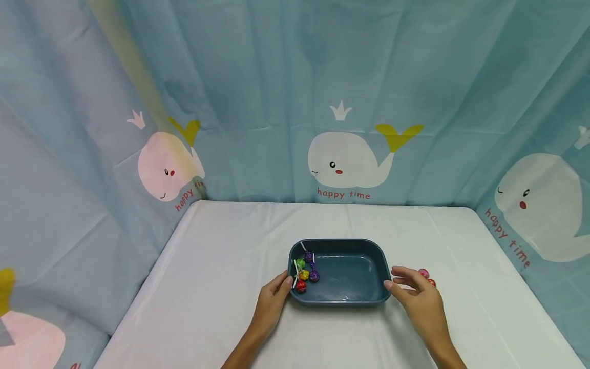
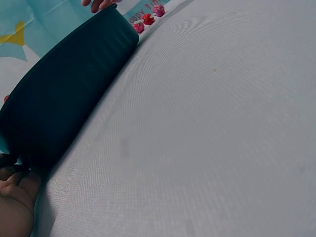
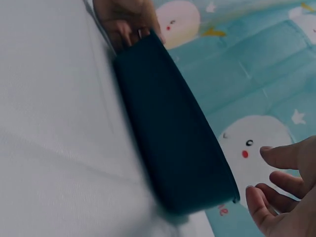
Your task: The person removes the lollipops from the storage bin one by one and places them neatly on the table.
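Note:
A dark blue-green rectangular tray (image 1: 350,289) stands at the middle of the white table. My left hand (image 1: 269,306) grips its left end, thumb over the rim and fingers against the outer wall. Several wrapped lollipops with white sticks lie bunched inside that end: purple (image 1: 314,276), green (image 1: 300,263), yellow (image 1: 304,275) and red (image 1: 301,286). Beside the opposite end is my right hand (image 1: 421,302); in the right wrist view its loosely bent fingers (image 3: 284,185) hold nothing and stand apart from the tray wall (image 3: 173,133).
Just beyond my right hand, pink (image 1: 423,272) and red (image 1: 432,282) lollipops lie on the table, partly hidden by it; the left wrist view shows red and pink ones (image 2: 148,19) in a row. Blue curtains with whale prints (image 1: 350,159) enclose the table's back and sides.

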`<state>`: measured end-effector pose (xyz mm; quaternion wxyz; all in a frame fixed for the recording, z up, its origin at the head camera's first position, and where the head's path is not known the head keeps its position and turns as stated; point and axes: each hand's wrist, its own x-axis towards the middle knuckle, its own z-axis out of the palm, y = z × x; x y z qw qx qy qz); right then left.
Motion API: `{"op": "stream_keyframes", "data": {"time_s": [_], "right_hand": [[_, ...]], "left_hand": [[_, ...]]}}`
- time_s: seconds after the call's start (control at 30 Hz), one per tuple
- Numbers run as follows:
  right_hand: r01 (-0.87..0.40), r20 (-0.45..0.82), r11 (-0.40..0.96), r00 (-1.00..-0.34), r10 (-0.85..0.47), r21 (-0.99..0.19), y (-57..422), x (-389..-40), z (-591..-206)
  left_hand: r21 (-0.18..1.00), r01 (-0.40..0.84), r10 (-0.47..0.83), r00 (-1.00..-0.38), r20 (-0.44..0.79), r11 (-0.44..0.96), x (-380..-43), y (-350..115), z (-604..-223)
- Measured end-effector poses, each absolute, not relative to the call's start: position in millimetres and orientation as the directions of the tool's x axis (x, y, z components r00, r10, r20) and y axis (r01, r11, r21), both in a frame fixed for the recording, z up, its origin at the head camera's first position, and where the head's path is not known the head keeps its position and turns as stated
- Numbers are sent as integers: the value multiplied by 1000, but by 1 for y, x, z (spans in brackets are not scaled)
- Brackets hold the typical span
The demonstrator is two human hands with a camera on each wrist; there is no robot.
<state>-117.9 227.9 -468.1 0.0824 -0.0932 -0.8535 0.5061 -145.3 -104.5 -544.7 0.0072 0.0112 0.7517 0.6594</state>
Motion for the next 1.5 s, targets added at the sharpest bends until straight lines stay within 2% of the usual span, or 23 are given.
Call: {"op": "stream_keyframes", "data": {"time_s": [0.23,0.63,1.5], "right_hand": [[29,63,435,-978,197,-900,210,-122,-469],[-74,151,463,-980,133,-883,188,-128,-475],[-40,65,530,-997,29,-847,138,-163,-477]], "left_hand": [[991,-1,15,-1000,-3,134,-145,-103,-545],[993,8,28,-1000,5,117,-144,-102,-546],[993,1,16,-1000,-1,121,-146,-103,-545]]}}
